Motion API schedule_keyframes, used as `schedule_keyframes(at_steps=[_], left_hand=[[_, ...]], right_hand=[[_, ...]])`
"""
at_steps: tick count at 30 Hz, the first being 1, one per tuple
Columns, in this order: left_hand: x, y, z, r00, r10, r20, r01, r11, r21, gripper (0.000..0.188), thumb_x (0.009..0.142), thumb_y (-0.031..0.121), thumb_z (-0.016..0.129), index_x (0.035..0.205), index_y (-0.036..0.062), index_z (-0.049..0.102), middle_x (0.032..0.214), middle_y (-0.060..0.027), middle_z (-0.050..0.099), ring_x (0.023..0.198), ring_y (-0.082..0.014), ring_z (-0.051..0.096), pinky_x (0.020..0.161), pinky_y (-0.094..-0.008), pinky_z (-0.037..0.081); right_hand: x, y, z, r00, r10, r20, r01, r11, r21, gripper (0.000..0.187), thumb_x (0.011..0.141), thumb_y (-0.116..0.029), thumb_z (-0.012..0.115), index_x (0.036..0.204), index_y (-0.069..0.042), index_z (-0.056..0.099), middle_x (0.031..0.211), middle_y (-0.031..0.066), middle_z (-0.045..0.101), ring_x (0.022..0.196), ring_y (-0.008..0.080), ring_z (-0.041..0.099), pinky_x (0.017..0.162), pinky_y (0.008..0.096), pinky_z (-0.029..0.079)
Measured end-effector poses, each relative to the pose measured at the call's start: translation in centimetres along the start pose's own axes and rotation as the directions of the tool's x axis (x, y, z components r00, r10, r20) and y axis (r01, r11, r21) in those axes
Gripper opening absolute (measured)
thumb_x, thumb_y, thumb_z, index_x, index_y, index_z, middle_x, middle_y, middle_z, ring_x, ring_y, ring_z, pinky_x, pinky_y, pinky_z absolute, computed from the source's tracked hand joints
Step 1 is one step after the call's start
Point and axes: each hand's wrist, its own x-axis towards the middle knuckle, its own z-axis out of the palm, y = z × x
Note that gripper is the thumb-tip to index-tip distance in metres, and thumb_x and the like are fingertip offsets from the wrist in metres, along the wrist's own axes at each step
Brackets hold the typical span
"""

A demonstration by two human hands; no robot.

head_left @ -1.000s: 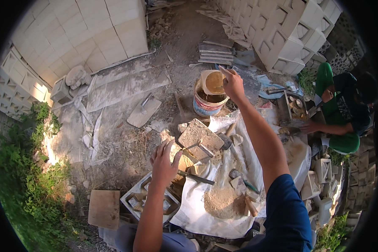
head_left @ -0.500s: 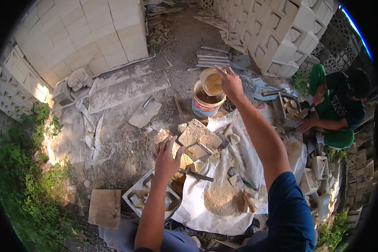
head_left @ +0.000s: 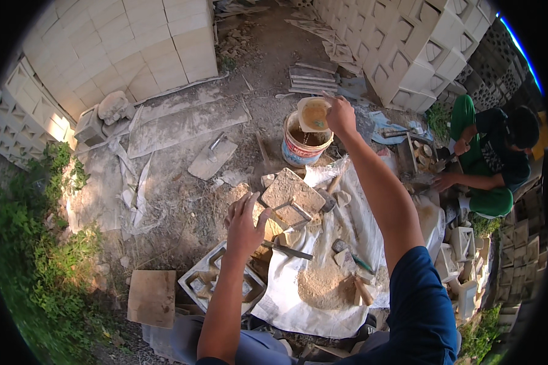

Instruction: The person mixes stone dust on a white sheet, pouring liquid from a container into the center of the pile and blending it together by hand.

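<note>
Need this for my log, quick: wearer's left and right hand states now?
Left hand: open, apparently empty.
Right hand: closed, holding a pale, rounded-square, plastic-looking tub.

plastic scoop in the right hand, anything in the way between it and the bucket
Nothing visible: the scoop, in the right hand, overlaps the open top of the bucket in the view, though whether they touch is unclear. The left hand is clear of both, toward the lower left.

The scoop (head_left: 314,114) hides part of the bucket (head_left: 302,153). The person's 2 sleeves (head_left: 417,298) are cut off below. Far-left leaves (head_left: 18,274) look blurry.
</note>
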Motion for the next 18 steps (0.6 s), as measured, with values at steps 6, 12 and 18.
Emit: schedule_keyframes(at_steps=[6,12,18], left_hand=[[0.1,-0.8,0.2,0.999,0.000,0.050,0.002,0.999,-0.036,0.054,0.100,0.044,0.057,0.145,0.0157,0.048,0.149,-0.0120,0.046,0.139,-0.0364,0.038,0.112,-0.0591,0.030],[0.1,-1.0,0.4,0.999,0.019,0.030,-0.017,0.998,-0.063,0.055,0.100,0.044,0.056,0.146,0.0157,0.047,0.149,-0.0122,0.046,0.139,-0.0379,0.038,0.112,-0.0599,0.029],[0.0,-0.6,0.1,1.000,0.015,0.025,-0.013,0.996,-0.083,0.055,0.099,0.044,0.057,0.145,0.0156,0.047,0.148,-0.0122,0.047,0.139,-0.0376,0.039,0.112,-0.0593,0.029]], right_hand=[[2.2,-0.4,0.4,0.827,0.548,0.127,-0.560,0.822,0.101,0.052,0.080,-0.005,0.060,0.130,-0.013,0.067,0.097,0.0215,0.074,0.086,0.0330,0.074,0.077,0.0410,0.059],[3.3,0.0,0.0,0.760,0.626,0.177,-0.650,0.717,0.251,0.036,0.067,-0.001,0.077,0.102,0.004,0.071,0.102,0.0250,0.073,0.098,0.0379,0.073,0.083,0.0419,0.059],[3.7,1.1,0.0,0.785,0.609,0.112,-0.616,0.749,0.242,0.035,0.067,-0.001,0.076,0.102,0.003,0.072,0.100,0.0247,0.073,0.095,0.0353,0.074,0.079,0.0410,0.060]])
